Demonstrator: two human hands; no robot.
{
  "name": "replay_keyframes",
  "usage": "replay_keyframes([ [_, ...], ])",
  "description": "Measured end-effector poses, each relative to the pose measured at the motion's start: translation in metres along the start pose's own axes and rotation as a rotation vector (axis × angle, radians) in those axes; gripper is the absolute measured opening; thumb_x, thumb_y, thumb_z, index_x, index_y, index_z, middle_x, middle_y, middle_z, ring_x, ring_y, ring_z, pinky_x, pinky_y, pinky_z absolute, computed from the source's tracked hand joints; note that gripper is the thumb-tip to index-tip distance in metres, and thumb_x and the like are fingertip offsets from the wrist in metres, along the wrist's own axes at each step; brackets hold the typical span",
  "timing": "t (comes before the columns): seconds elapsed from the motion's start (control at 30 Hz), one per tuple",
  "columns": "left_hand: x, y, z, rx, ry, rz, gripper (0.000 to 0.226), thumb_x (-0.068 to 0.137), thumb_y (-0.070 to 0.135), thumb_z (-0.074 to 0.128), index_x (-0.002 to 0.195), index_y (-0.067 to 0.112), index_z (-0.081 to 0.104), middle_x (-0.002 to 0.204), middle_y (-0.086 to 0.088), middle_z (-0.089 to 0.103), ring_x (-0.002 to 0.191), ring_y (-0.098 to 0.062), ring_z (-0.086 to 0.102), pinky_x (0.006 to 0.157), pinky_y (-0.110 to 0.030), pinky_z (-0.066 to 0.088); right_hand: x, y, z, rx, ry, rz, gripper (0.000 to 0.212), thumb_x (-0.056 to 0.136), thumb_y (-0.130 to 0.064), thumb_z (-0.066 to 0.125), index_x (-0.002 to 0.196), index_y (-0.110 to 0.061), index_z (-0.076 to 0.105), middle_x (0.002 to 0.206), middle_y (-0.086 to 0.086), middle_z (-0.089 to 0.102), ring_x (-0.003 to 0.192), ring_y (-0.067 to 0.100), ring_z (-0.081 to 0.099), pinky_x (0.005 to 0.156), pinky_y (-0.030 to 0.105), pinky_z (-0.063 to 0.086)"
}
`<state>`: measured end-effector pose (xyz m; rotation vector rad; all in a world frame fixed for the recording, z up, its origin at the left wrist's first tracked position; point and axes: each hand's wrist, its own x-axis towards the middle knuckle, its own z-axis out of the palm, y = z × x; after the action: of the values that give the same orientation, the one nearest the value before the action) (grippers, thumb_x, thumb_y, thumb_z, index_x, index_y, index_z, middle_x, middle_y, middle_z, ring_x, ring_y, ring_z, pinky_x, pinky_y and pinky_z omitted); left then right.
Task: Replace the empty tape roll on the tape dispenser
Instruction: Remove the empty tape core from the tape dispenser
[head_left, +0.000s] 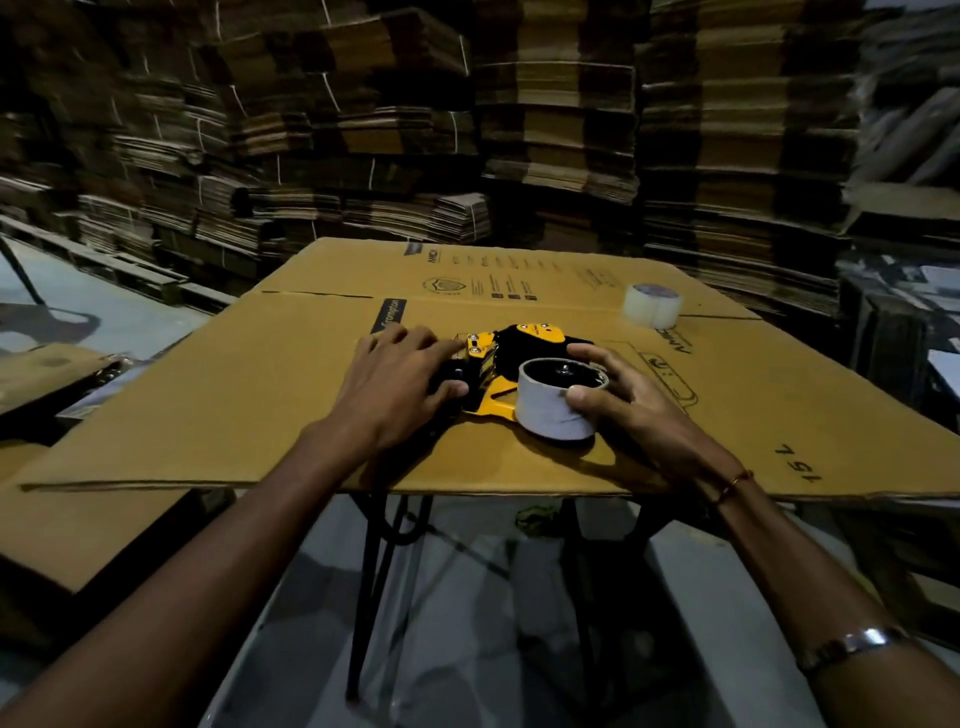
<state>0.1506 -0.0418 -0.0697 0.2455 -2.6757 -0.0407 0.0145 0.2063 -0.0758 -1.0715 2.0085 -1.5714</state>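
A yellow and black tape dispenser (511, 345) lies on its side on a flattened cardboard sheet (260, 395). An empty grey cardboard roll (545, 410) sits on the dispenser's spindle at its near end. My right hand (623, 402) grips this empty roll, thumb on its near side and fingers over its far rim. My left hand (400, 379) presses down on the dispenser's black handle, which it mostly hides. A full roll of clear tape (653, 305) stands on the cardboard at the far right, apart from both hands.
The cardboard sheet rests on a table with black metal legs (366, 577). Tall stacks of flattened cartons (561, 130) wall in the back and sides. More cardboard (47, 374) lies low at the left. The floor below is grey.
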Motion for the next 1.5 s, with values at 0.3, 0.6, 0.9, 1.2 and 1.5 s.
replay_keyframes([
  [0.3,-0.034,0.062,0.018,-0.312,0.194,0.113,0.051,0.094,0.037,0.062,0.139,0.017,0.048,0.128,-0.006,0.055,0.102,-0.025,0.061,0.079,-0.037,0.052,-0.007,0.0,0.006,-0.137,-0.01,-0.013,0.088,0.074,-0.048,0.083,0.149,-0.034,0.039,0.148,-0.006,0.049,0.133,0.012,0.052,0.107,0.036,0.048],
  [0.6,-0.027,0.062,0.01,-0.499,-0.145,-0.03,0.091,0.08,0.068,0.064,0.153,0.035,0.02,0.12,0.008,0.045,0.108,-0.013,0.031,0.091,-0.037,0.038,-0.021,-0.01,0.011,-0.019,0.124,-0.052,0.055,0.082,-0.047,0.072,0.131,-0.024,0.061,0.122,-0.004,0.071,0.113,0.017,0.068,0.091,0.039,0.059],
  [0.9,-0.019,0.035,0.019,-0.639,-0.297,-0.04,0.101,0.062,0.085,0.057,0.149,0.049,0.022,0.14,0.002,0.046,0.121,-0.016,0.035,0.092,-0.034,0.039,-0.027,-0.013,0.02,-0.222,0.075,-0.092,0.051,0.086,-0.033,0.075,0.134,-0.023,0.06,0.131,-0.007,0.059,0.114,-0.001,0.06,0.091,0.017,0.051],
  [1.2,-0.027,0.042,0.018,-0.512,-0.17,0.003,0.095,0.07,0.084,0.037,0.153,0.038,0.026,0.142,0.0,0.053,0.119,-0.017,0.043,0.088,-0.033,0.04,-0.027,-0.008,0.03,-0.237,0.037,-0.057,0.096,0.067,-0.051,0.087,0.146,-0.039,0.033,0.145,-0.012,0.051,0.132,0.01,0.053,0.106,0.037,0.05],
  [1.5,-0.002,0.013,-0.01,-0.376,0.202,0.05,0.081,0.083,0.07,0.048,0.147,0.022,0.042,0.141,-0.004,0.045,0.126,-0.021,0.044,0.1,-0.045,0.047,-0.028,-0.009,0.011,-0.081,0.142,0.029,0.078,0.086,-0.015,0.077,0.152,-0.027,0.036,0.145,-0.009,0.048,0.124,0.006,0.054,0.082,0.013,0.052],
])
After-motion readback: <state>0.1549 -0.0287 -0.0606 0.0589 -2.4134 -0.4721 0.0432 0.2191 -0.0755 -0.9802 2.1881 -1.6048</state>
